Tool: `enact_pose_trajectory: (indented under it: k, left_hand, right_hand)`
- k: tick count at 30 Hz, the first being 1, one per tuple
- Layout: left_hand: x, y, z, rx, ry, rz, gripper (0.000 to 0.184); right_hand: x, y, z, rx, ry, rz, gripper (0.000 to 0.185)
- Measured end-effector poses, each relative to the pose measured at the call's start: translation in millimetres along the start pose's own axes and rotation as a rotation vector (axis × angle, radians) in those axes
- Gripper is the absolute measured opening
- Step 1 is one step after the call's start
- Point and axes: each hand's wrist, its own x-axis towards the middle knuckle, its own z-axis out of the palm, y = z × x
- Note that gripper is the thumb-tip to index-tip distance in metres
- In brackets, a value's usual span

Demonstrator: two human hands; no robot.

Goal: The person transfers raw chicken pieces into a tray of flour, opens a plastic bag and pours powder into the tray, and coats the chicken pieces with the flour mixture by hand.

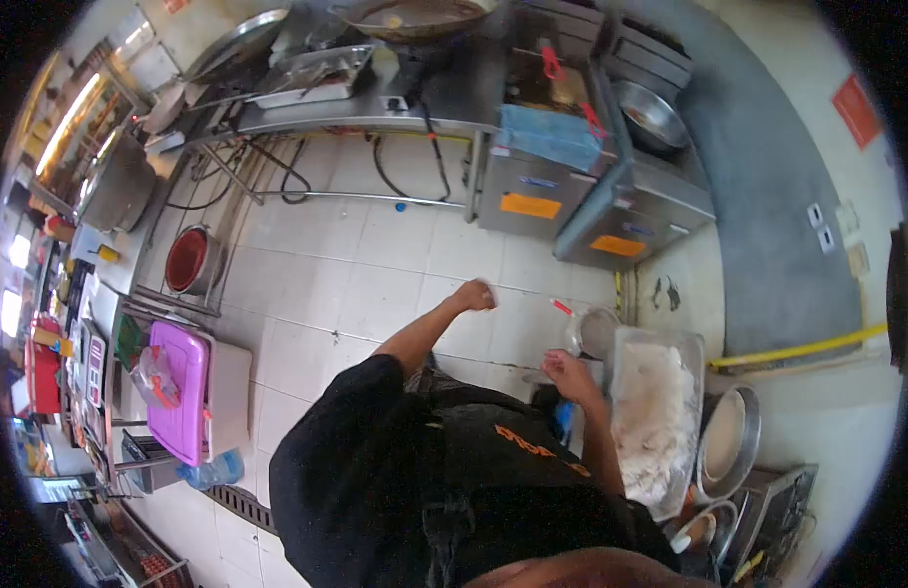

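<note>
My left hand (473, 296) is held out over the white tiled floor (395, 255). Its fingers are curled in, a little blurred, and nothing shows in them. Close to the left edge of a clear tub of white flour-like powder (655, 421) is my right hand (568, 374), its fingers loosely bent and no object visible in them. Just beyond that hand stands a round container (598, 333), with a red-handled tool (564, 307) beside it. Right of the tub rests a round metal pan (730, 441) holding something pale.
Ahead are a steel counter (444, 103) with a large wok (415, 20) and a tray (317, 76), and two fryer-like steel units (542, 186) with a metal bowl (652, 116). A purple-lidded bin (179, 392) and a red bucket (189, 260) are at left.
</note>
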Motion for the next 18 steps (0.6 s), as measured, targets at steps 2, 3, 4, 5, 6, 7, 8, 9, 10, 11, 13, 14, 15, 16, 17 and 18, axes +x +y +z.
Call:
enact_pose_trajectory:
  k: [2,3,4,5,6,7,8,9,10,11,13,14,15,16,17,18]
  left_hand:
    - [-40.8,-138.4,52.9,0.316,0.018,-0.028,0.035]
    - [-88.1,-155.1,29.8,0.169,-0.105,-0.196,0.043]
    - [-125.1,-177.6,21.9,-0.028,-0.187,-0.420,0.051]
    - [-160.3,-199.3,16.4,-0.055,-0.184,-0.518,0.054]
    - [-195.2,-236.0,26.1,-0.094,-0.122,-0.534,0.052]
    - [-225.8,-240.9,12.8,-0.290,-0.101,-0.798,0.048]
    - [-260.8,-278.1,25.2,-0.217,-0.026,-0.523,0.037]
    - [-289.4,-310.7,35.7,-0.142,0.044,-0.247,0.028]
    - [-309.0,-302.2,15.6,-0.686,0.193,-0.553,0.021]
    - [-325.1,-291.9,-1.4,-1.238,0.348,-0.849,0.020]
    - [-335.6,-320.6,11.4,-0.914,0.637,-0.900,0.029]
    - [-335.5,-317.1,-3.7,-0.949,0.712,-0.924,0.030]
    - [-328.6,-315.4,-20.1,-0.951,0.637,-1.096,0.029]
    - [-318.2,-311.0,-36.8,-1.060,0.642,-1.128,0.029]
    - [-309.2,-314.1,-46.6,-1.172,0.646,-1.158,0.028]
    - [-302.0,-322.2,-52.3,-1.239,0.603,-1.051,0.029]
  right_hand:
    - [53.0,-34.5,14.6,-0.019,-0.067,-0.036,0.032]
    - [80.2,-53.5,21.3,-0.022,-0.085,-0.055,0.032]
    - [109.9,-75.1,29.6,-0.021,-0.102,-0.081,0.033]
    - [137.0,-96.4,41.3,-0.011,-0.116,-0.106,0.033]
    - [164.2,-111.4,56.6,0.013,-0.158,-0.148,0.035]
    - [193.2,-121.8,72.2,0.037,-0.192,-0.188,0.037]
    - [219.2,-136.5,83.3,0.059,-0.221,-0.230,0.039]
    - [238.2,-160.2,92.9,0.015,-0.259,-0.243,0.038]
    - [255.7,-188.5,104.3,-0.029,-0.298,-0.257,0.037]
    - [275.0,-212.1,114.6,-0.077,-0.341,-0.271,0.036]
    - [316.1,-246.7,135.2,-0.142,-0.431,-0.342,0.038]
    - [337.9,-263.8,144.4,-0.175,-0.477,-0.381,0.039]
    - [358.4,-281.0,152.3,-0.171,-0.519,-0.408,0.039]
    - [377.9,-298.5,157.5,-0.169,-0.562,-0.434,0.039]
    - [400.0,-314.3,162.2,-0.168,-0.606,-0.460,0.039]
    - [426.6,-324.8,169.7,-0.105,-0.666,-0.475,0.042]
